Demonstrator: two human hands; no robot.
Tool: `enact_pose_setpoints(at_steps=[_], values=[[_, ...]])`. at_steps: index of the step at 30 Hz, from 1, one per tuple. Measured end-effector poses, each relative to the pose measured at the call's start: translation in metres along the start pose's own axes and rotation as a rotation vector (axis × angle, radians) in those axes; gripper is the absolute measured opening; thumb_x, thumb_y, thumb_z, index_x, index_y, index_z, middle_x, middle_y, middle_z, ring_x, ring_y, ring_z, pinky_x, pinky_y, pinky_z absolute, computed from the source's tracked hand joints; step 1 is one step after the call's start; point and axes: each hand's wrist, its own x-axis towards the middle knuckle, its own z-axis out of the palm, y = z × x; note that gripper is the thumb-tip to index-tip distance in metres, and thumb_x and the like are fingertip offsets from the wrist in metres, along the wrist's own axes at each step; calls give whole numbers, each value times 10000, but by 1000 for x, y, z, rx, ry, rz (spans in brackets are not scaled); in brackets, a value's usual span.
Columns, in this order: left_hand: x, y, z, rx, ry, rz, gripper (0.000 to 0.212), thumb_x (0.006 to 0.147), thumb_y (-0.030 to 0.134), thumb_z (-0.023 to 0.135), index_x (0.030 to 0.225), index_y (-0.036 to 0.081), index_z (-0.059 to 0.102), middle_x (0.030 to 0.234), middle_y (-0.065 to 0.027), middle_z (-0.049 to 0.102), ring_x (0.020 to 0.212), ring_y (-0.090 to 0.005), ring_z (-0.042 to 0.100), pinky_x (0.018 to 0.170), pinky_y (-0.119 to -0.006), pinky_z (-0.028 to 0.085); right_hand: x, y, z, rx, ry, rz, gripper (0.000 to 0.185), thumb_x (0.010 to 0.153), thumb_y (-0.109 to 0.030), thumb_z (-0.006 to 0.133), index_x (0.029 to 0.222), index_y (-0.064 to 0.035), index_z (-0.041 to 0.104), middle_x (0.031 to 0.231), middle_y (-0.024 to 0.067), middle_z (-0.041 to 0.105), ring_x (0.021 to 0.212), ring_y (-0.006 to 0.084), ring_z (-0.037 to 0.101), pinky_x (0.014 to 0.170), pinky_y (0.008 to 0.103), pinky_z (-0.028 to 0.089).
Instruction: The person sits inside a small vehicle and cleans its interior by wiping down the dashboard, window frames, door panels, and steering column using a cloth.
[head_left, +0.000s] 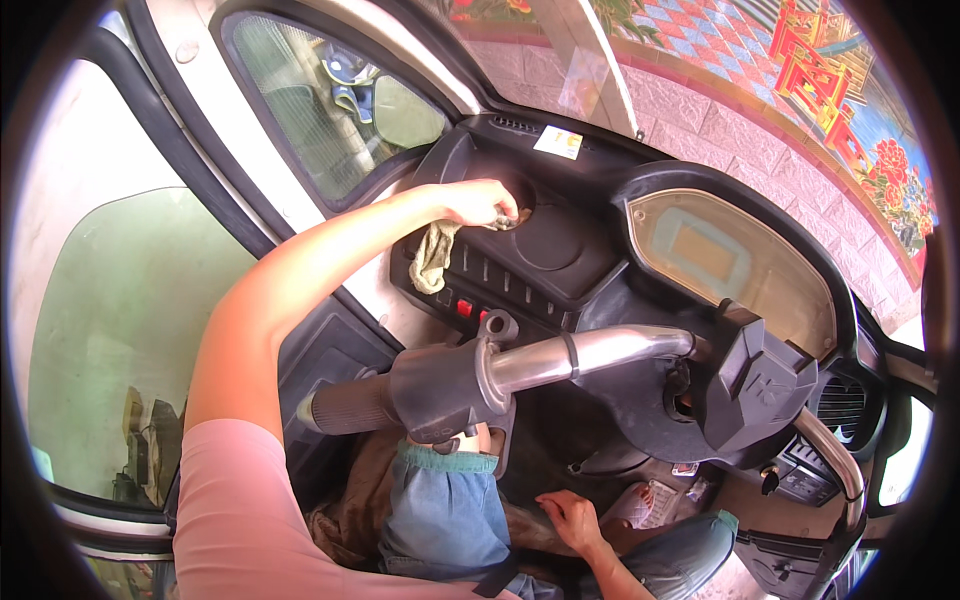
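Note:
My left hand (480, 204) reaches over the black dashboard (592, 206) to a round recess (525, 191) at its left end. Its bent fingers are closed on a pale, greenish cloth (433, 259). Part of the cloth is bunched at the recess, and a loose end hangs over the dashboard's front edge. My right hand (574, 519) is low above my lap, between my knees. Its fingers are loosely bent and apart, and I see nothing in them; the palm side is hidden.
A chrome handlebar (600, 352) with a black grip (352, 405) crosses below my left arm. Right of the recess sits an instrument panel (735, 262). Red switches (465, 307) line the dashboard front. A side window (330, 105) and windscreen (540, 67) enclose the cab.

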Motion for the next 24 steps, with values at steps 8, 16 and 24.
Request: enact_pose_setpoints(at_steps=[8,16,24], values=[[-28,15,-15,1172,263,275,122,720,215,603,756,190,717,1000,-3,570,1010,-214,466,812,-324,383,3,2,-5,-13,32,29,125,834,-108,599,916,-67,684,847,124,666,779,304,643,679,363,512],[-2,37,10,604,424,-127,182,738,38,558,865,46,690,995,-145,477,957,-313,509,805,-409,434,-1,-2,3,-4,-14,-16,132,832,-105,596,926,-65,679,849,120,667,782,300,642,683,358,513],[-26,11,-2,327,85,132,365,705,11,490,995,87,698,1050,-53,647,1078,-216,556,918,-350,408,-2,5,0,-7,9,30,130,831,-100,591,919,-62,679,853,127,667,785,305,640,689,361,514]])
